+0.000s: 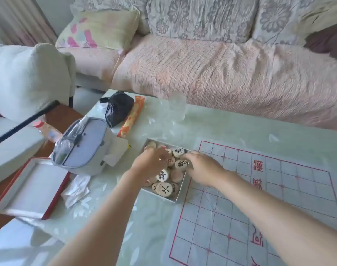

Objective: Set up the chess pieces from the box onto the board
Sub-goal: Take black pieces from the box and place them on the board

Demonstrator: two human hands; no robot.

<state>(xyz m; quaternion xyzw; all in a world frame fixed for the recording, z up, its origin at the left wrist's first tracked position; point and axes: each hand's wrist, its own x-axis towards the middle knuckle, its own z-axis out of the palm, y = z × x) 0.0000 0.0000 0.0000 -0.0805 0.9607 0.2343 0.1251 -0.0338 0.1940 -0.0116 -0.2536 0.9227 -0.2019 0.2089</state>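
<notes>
Together, left hand [150,162] and right hand [202,167] reach among pieces [164,189] in box [180,196].

Inside the box [181,195], round wooden pieces each carry one Chinese character. The far piece [178,151], at the box's far end, reads 炮 in black. The middle piece [162,175], at the box's centre, reads 將 in black. The near piece [164,189], at the box's near end, bears a black character like 士 or 卒; which one is unclear. The side piece [180,164], by the box's right wall, has a black character too blurred to read. On the board [231,191], right of the box, red characters run down the middle band. The top character [258,166] reads 漢, and a lower character [257,239], nearer than the box, looks like 河 turned upside down.
</notes>
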